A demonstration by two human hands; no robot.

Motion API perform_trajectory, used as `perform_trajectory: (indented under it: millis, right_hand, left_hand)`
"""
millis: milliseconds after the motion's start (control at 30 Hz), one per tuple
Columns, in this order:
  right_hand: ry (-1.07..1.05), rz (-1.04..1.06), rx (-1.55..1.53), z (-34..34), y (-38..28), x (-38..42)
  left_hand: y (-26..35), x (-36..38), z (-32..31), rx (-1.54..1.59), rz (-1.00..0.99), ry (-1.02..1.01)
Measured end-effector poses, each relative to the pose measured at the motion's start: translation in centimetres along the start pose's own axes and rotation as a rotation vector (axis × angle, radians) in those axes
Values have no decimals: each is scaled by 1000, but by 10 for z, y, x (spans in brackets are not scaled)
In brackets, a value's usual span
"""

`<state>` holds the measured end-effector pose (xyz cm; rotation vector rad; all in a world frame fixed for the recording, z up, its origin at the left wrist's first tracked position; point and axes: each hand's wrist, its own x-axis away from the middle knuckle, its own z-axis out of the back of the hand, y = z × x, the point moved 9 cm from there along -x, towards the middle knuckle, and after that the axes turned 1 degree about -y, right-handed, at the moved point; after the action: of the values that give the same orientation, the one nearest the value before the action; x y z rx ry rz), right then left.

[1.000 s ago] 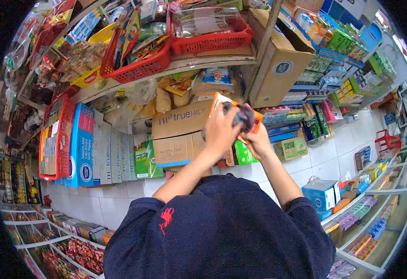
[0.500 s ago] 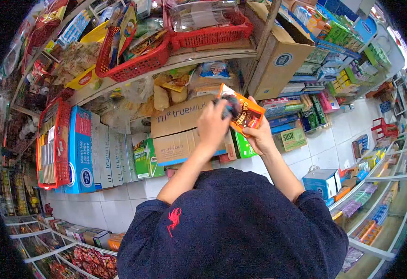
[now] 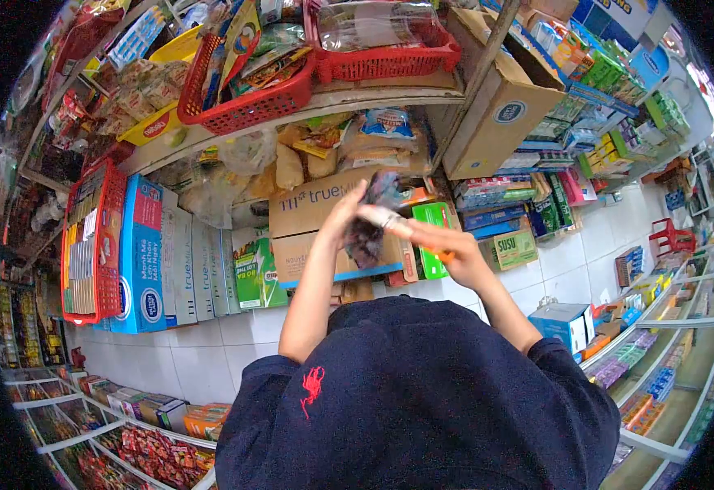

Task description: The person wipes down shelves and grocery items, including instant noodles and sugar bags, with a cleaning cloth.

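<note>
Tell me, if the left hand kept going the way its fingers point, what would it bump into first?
Probably the brown milk carton box under the shelf. The left hand holds a dark cloth and points up toward that stack, though depth is hard to judge here.

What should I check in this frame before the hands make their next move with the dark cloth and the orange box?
1. Left hand grips the dark cloth: ok, fingers closed on it.
2. Right hand holds the orange box: ok, though only a sliver of orange shows.
3. Box face visible: not ok, hidden behind cloth and hand.
4. Both hands in view: ok, raised before the cardboard carton.
5. Hands apart from shelf goods: cannot tell, depth is unclear.
6. Red basket seated on the shelf overhead: ok.
</note>
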<state>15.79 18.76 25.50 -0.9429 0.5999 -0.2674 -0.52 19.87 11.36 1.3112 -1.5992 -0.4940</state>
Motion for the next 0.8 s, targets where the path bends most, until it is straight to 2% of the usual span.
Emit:
perform_trajectory:
  millis: [33,67,100,133,200,267,333,367,400,467,500,533,600,633,667,700,733,800]
  right_hand:
    - [-60,104,153,-6,-13,-6]
    - [-64,98,150,-2,-14,-11]
    - [-102,197,333,-2,-23,-15]
    - [-139,299,518,-6,-29,-17]
    - [-42,274,621,8,-29,-22]
    - [118,237,589,22,-29,-22]
    - [425,32,259,43,2,-13]
    - [624,-150,-89,44,17,-3]
    - [663,-238,-220,43,34,0]
    - [536,-532,-1327,-10,67,-2]
    - [344,-574,-1646,-30,51,-7]
    - [337,-577,-1643,-30,50,-4]
    - [219,-626,-1436,-33,50,2]
    - [239,-701,-1198,-29,65,4]
    - [231,-698,-1200,-30,69,2]
    - [304,-637,-1152,-23,71,-1]
    - [377,-577,-1103,-16,68,-5]
    - [392,-542,-995,-10,55,-12]
  left_hand:
    - [-6,2,-5,90,72,-89]
    - [-9,9,-17,182,145,-178]
    - [2,18,-21,170,20,-174]
    - [-3,20,-18,172,18,-175]
    - [-21,22,-14,418,131,-211]
    - [-12,29,-18,526,72,-190]
    - [9,28,-17,120,-156,-180]
    - [12,33,-17,130,-111,-89]
    - [12,32,-16,134,-114,-88]
    - [21,31,-19,153,-205,-124]
    - [24,32,-19,156,-210,-123]
    - [36,38,-19,118,-246,-87]
    - [45,42,-15,82,-289,-42]
    - [56,43,-10,-23,-399,15]
    - [66,47,-6,-130,-507,73]
    - [63,47,4,-198,-437,166]
    - [66,51,3,-200,-439,169]
    - [91,73,0,-457,-656,316]
